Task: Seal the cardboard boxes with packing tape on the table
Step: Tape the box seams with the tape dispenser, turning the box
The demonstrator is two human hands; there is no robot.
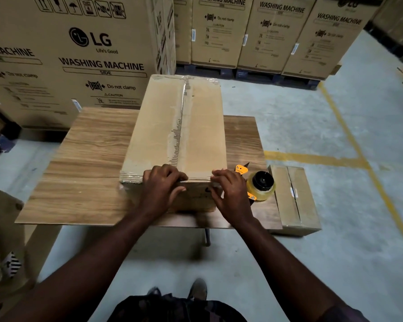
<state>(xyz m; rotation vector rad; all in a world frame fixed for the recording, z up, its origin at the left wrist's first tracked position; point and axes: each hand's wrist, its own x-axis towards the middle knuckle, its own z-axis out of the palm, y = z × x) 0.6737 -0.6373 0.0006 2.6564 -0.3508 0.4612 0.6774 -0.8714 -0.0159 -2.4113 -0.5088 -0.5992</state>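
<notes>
Head view: a long tan cardboard box [172, 126] is lying lengthwise on the wood-grain table top [84, 163], near end facing the person, far end sticking out past the table's back edge. A shiny clear tape strip [183, 112] is running down the ctr seam btwn the two top flaps, w/ more tape showing across the far end.

The left hand [163, 184] is gripping the box's near top edge just left of the seam: fingers curling onto the top, thumb lying along the front face. The right hand [228, 194] is sitting at the near right corner w/ fingers spread and fairly straight, pressing on the edge, not wrapping it. The hands are apart, both touching the box.

A yellow-and-orange tape dispenser w/ a clear roll on a black hub [261, 184] is resting on the table just beside the right hand, untouched.

A smaller closed cardboard box [296, 198] is sitting right of the table, lower down. Big printed washing-machine cartons [79, 54] are standing behind. A yellow painted line [312, 158] is crossing the grey concrete floor [312, 112].
</notes>
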